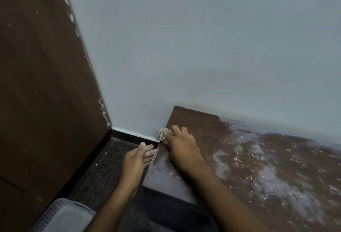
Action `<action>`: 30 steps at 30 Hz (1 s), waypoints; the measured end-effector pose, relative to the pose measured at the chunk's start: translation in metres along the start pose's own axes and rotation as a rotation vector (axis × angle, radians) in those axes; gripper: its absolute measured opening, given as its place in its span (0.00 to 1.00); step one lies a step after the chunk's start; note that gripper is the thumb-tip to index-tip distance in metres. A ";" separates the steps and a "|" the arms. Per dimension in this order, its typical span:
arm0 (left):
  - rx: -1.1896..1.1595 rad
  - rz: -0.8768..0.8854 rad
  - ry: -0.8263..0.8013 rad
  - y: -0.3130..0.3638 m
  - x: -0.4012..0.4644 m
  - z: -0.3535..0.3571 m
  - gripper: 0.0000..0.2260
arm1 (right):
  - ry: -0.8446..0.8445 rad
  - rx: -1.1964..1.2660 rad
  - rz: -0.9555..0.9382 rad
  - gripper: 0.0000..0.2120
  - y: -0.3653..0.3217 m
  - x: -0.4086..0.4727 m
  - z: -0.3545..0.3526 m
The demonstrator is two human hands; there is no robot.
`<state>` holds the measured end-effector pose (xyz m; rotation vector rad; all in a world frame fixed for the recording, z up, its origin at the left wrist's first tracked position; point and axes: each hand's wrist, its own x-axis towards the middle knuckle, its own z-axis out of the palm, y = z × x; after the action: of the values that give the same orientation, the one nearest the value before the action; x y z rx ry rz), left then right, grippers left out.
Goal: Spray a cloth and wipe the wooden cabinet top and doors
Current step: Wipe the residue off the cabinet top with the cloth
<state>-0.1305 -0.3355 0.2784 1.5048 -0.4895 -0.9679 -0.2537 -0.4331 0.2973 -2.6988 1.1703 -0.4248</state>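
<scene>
The dark brown wooden cabinet top (199,121) fills the lower right; its left part looks wiped, while the right part (267,167) is covered in whitish dust or wet streaks. My right hand (182,148) presses a small crumpled, patterned cloth (162,134) against the top's left edge near the wall. My left hand (137,159) hangs just beside the cabinet's left side, fingers straight and together, cupped below the edge, holding nothing. No spray bottle is in view.
A pale blue wall (184,37) stands behind the cabinet. A tall dark brown wooden panel (46,84) rises at the left. Dark speckled floor (103,172) with black skirting lies between them. A grey perforated basket (60,215) sits at the bottom left.
</scene>
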 end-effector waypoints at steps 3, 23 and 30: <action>0.015 0.013 -0.002 0.003 -0.014 -0.004 0.15 | -0.051 0.016 -0.167 0.14 -0.019 -0.033 0.005; 0.044 0.055 0.090 -0.010 -0.039 -0.024 0.16 | -0.009 -0.029 -0.034 0.18 -0.056 -0.065 0.001; 0.075 0.063 0.054 -0.014 -0.041 -0.023 0.15 | -0.041 -0.038 -0.081 0.22 -0.043 -0.077 -0.002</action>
<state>-0.1386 -0.2878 0.2747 1.5697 -0.5362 -0.8657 -0.2750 -0.3473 0.2957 -2.7806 1.0726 -0.3606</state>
